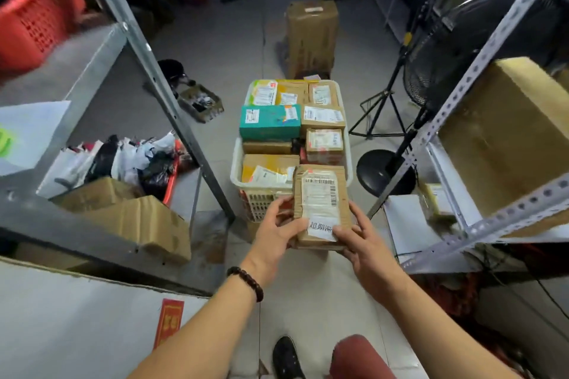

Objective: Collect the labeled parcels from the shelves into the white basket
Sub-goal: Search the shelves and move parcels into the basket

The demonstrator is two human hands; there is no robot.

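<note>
A flat brown cardboard parcel with a white barcode label is held in both hands above the near edge of the white basket. My left hand grips its left near corner. My right hand grips its right near corner, thumb on the label. The basket stands on the floor in the aisle, filled with several labeled parcels, among them a teal box and brown boxes.
Metal shelf racks flank the aisle: the left rack post and the right rack post. A large brown box sits on the right shelf. A tall carton stands behind the basket. A fan stand base is right of the basket.
</note>
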